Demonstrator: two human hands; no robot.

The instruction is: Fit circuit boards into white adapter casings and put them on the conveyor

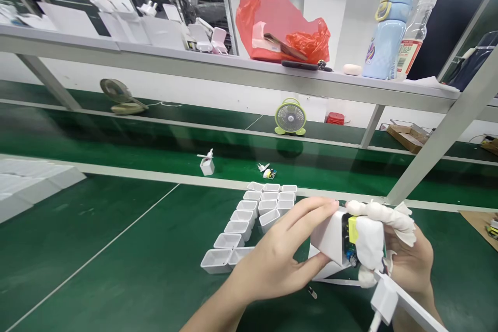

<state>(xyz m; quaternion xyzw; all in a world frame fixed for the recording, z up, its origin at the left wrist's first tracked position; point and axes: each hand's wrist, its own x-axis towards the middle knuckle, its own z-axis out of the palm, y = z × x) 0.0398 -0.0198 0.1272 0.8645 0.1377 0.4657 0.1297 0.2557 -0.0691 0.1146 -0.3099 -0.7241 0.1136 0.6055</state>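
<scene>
In my left hand (pixel 284 254) is a white plastic housing (pixel 329 236), gripped between the fingers on top and the thumb below. A circuit board (pixel 351 244) with a yellow component and a white-covered block sits at the housing's open end, partly inside it. My right hand (pixel 414 259) holds the board's other end, its fingers partly hidden and apparently covered in white finger cots. Below that hand hangs a white plug piece (pixel 384 298) with a cable. Rows of empty-looking white housings (pixel 237 228) stand on the green table to the left of my hands.
A white stack (pixel 35 181) lies at the left edge. On the green strip behind are a small white box (pixel 207 166) and loose board parts (pixel 268 172). A green fan (pixel 290 116) stands farther back. The shelf above carries a red bag (pixel 280 26) and a blue bottle (pixel 387 36).
</scene>
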